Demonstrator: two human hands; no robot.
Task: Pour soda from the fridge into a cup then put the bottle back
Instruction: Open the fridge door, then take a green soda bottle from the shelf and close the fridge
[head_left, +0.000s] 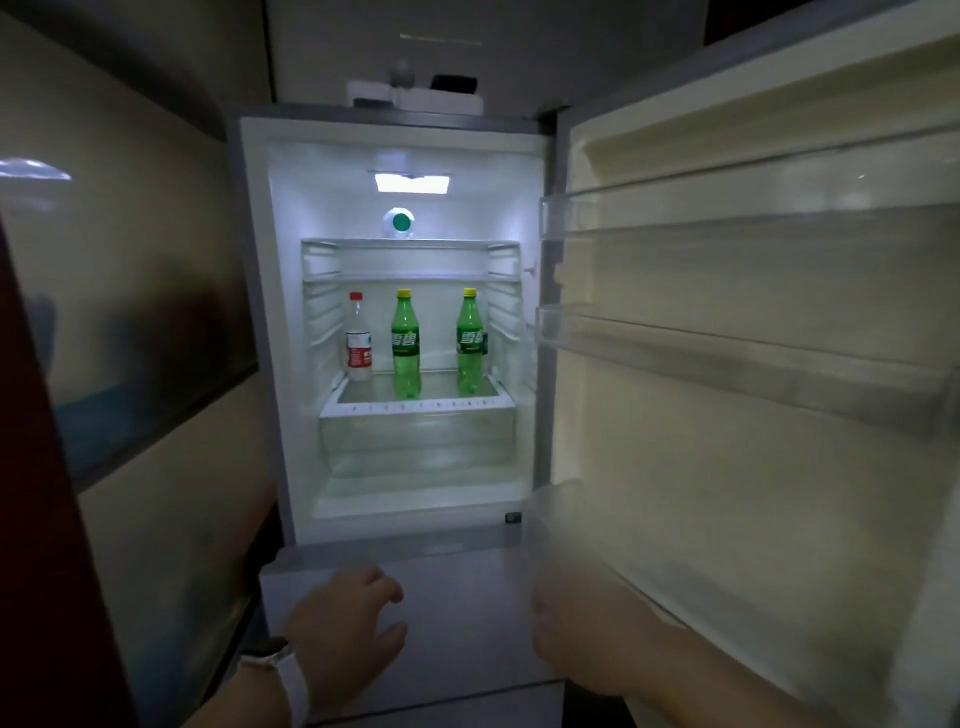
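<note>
Head view. Soda bottle (406, 345) stands upright just right of the red-capped bottle (358, 343), with a second soda bottle (470, 343) further right. It is probably full, so heavy, stiff and cold-slick; take it at the labelled waist. Your left hand (345, 623), well below, hangs loosely open and empty. Your right hand (576, 639) is against the fridge door (727, 415); I cannot tell its grip.

Water bottle (358, 338): clear, red cap, red label, upright.
Green disc (400, 222): round, white-rimmed, on the lit back wall.
White boxes (415, 100): up top, black object (453, 83) on them.

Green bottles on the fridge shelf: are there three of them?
No, only two: the middle green bottle and the right green bottle; the left bottle is clear, red-capped.
</note>
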